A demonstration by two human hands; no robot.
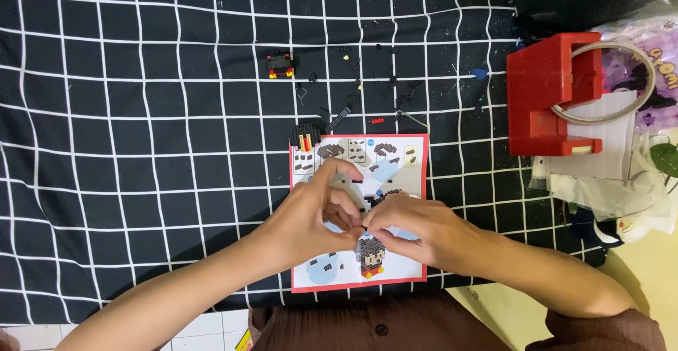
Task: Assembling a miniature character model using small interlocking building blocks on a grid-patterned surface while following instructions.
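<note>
Head cam: your left hand [321,213] & right hand [413,227] met fingertip to fingertip over the sheet [406,174], pinching sth too small to ID. Done: round sub-build [304,137] & small one [280,64]. Left, I'd judge: loose bits [353,86] scattered on cloth [141,146].

left hand [321,213] and right hand [417,231]: fingertips meet over sheet [409,171] | black block piece [281,64] on cloth [141,146] | red box [551,104] right
</note>
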